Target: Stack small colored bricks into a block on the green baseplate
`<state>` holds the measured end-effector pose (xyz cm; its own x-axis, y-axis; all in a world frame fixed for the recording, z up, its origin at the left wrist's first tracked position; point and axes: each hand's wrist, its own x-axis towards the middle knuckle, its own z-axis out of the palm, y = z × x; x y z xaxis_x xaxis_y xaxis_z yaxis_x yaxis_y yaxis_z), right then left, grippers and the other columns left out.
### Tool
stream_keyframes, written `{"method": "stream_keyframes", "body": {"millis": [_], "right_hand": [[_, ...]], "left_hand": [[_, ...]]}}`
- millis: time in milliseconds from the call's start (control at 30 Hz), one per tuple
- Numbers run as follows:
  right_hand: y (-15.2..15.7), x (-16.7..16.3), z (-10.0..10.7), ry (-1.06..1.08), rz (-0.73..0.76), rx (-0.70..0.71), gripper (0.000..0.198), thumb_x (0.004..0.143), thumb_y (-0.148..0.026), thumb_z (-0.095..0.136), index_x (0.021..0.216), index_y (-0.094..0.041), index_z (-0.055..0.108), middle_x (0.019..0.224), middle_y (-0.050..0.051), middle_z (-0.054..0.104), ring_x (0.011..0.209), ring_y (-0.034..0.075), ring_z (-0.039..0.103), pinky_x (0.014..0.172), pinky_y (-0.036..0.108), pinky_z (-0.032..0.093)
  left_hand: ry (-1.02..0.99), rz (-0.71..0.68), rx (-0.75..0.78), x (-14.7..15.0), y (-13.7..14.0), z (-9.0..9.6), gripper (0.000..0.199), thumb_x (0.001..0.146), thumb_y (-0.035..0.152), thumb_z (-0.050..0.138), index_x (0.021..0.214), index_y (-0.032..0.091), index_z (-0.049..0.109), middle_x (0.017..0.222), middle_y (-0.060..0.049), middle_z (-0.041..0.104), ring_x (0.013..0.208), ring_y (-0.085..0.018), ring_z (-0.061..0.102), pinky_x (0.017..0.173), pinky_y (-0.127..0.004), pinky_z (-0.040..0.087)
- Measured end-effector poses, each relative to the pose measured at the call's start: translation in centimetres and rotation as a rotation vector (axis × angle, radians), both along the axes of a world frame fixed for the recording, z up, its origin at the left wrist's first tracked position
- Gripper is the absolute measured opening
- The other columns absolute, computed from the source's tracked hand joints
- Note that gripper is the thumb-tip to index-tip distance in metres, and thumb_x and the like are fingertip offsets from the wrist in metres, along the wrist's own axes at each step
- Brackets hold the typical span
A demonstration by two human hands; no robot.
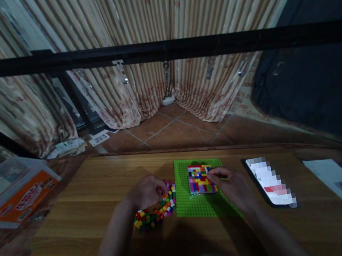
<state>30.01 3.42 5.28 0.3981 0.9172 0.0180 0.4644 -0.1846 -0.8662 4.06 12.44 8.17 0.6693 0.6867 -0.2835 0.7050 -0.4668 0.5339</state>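
Note:
A green studded baseplate [185, 198] lies on the wooden table. On it stands a block of multicoloured toy bricks [200, 179], set in tight rows. My right hand [232, 183] is at the block's right edge, thumb and forefinger pinched together against its top; whatever is between them is too small to tell. Left of the plate spreads a heap of small loose toy bricks [159, 213] in many colours. Over the heap's far side is my left hand [147, 191], its fingers curled closed and pointing down. Its fingertips are partly hidden, and I cannot make out anything in them.
A phone [270, 183] with a lit, pixelated screen lies right of the plate. Farther right are white sheets or packaging [340, 186]. A clear plastic box with an orange label [24, 198] stands at the left. Behind the wooden table [101, 180] runs a black metal bar [144, 53] before curtains.

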Motion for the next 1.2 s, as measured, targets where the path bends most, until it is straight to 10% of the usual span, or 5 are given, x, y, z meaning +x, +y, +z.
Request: {"method": "stream_keyframes", "body": {"millis": [833,1200], "right_hand": [[0.0,0.0,0.9,-0.012,-0.02,-0.008,0.028,0.076,-0.045,0.059,0.079,-0.022,0.073,0.087,0.005,0.074,0.083,0.022,0.067,0.072,0.031,0.047],[0.0,0.2,0.9,0.013,-0.012,0.008,0.03,0.077,-0.045,0.058,0.081,-0.02,0.073,0.085,0.005,0.074,0.081,0.022,0.067,0.075,0.033,0.047]], "left_hand": [[0.108,0.13,0.268,3.8,-1.6,0.0,0.017,0.08,0.016,0.051,0.084,0.019,0.068,0.091,-0.007,0.07,0.087,-0.021,0.064,0.079,-0.03,0.045],[-0.276,0.122,0.188,5.8,-2.5,0.3,0.007,0.081,0.017,0.054,0.081,0.021,0.06,0.075,0.002,0.063,0.073,-0.013,0.059,0.066,-0.023,0.041]]}}
